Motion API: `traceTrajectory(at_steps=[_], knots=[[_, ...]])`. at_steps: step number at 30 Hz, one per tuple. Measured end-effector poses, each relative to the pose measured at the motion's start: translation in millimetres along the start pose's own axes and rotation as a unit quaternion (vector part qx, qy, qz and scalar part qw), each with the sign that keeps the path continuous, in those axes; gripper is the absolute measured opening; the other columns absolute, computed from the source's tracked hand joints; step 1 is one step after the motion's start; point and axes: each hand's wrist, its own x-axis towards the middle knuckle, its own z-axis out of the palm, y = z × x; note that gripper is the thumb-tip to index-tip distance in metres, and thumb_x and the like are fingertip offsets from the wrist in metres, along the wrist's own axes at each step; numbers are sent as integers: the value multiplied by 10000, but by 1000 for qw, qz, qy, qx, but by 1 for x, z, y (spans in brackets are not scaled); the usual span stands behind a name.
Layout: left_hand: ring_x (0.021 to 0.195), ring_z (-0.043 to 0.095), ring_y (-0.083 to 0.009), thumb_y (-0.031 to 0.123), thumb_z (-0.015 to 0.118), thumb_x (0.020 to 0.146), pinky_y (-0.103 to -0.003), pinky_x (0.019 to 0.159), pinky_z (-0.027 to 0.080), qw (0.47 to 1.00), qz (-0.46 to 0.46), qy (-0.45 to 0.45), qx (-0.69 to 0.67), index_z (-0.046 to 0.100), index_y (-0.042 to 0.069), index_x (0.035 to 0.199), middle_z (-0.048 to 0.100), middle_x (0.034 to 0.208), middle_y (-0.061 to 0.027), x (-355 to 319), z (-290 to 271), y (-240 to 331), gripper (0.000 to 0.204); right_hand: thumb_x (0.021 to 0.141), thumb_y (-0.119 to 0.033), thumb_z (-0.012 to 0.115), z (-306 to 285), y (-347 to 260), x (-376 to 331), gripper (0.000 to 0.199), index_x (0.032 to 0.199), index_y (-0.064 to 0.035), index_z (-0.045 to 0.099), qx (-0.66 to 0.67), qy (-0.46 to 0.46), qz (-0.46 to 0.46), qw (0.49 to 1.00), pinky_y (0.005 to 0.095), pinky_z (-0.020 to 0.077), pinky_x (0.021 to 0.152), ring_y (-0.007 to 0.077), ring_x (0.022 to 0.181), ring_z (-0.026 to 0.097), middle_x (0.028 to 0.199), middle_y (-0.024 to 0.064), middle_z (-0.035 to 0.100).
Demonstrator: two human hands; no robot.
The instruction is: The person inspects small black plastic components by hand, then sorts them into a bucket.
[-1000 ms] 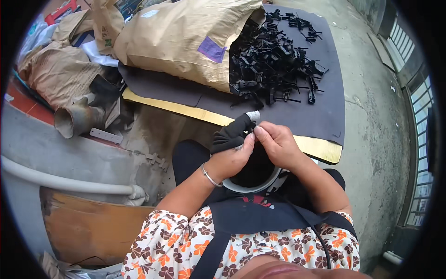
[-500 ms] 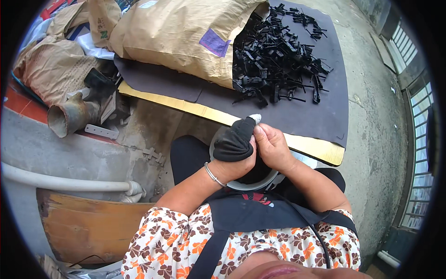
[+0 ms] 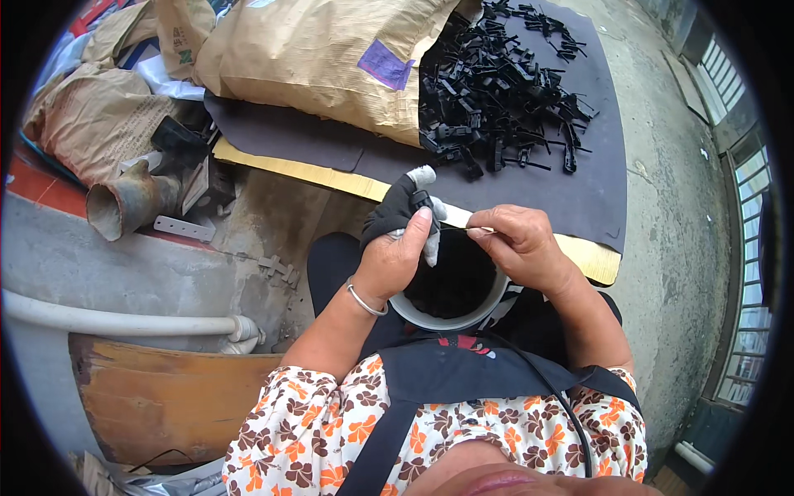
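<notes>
My left hand [image 3: 395, 245], with a black partial glove and white wrapped fingertips, pinches a small black plastic part [image 3: 422, 201] above a white-rimmed bucket [image 3: 488, 302] in my lap. My right hand [image 3: 521, 242] is closed on a thin blade or pin, its tip reaching toward the part. A silver bangle sits on my left wrist. A heap of black plastic parts [image 3: 504, 83] spills from a brown paper sack [image 3: 322, 58] onto a dark mat [image 3: 571, 194].
A yellow board edge [image 3: 298, 169] runs under the mat. A rusty pipe piece [image 3: 128, 207], a white pipe [image 3: 116, 322], a wooden board [image 3: 157, 397] and crumpled sacks [image 3: 91, 120] lie at left. Concrete floor and a window grille are at right.
My hands have drawn apart: the right hand moved right off the left, pulling a thin tool out. The left hand now shows its white fingertip holding the part.
</notes>
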Motion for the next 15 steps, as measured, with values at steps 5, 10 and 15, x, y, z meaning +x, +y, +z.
traceTrajectory(at_steps=[5, 10, 15], knots=[[637, 516, -66, 109, 475, 894, -219, 570, 441, 994, -33, -92, 40, 457, -30, 1215, 576, 817, -29, -3, 6, -5, 350, 789, -49, 681, -1, 4, -1, 83, 858, -23, 644, 180, 47, 87, 979, 252, 411, 535, 88, 613, 531, 692, 18, 587], [704, 504, -64, 88, 476, 896, -202, 630, 428, 990, 0, -131, 41, 508, -27, 1147, 568, 863, -18, -4, 17, -7, 278, 818, -97, 685, 10, 7, -2, 176, 746, -55, 530, 298, 16, 217, 929, 167, 329, 527, 3, 624, 401, 676, -74, 483], [822, 503, -104, 55, 487, 881, -241, 776, 422, 975, -19, -161, 151, 541, -27, 1047, 550, 937, -34, -3, 12, -12, 193, 836, -118, 670, 9, 5, -2, 175, 747, -56, 533, 273, -10, 274, 922, 180, 334, 532, 7, 624, 390, 670, -75, 469]])
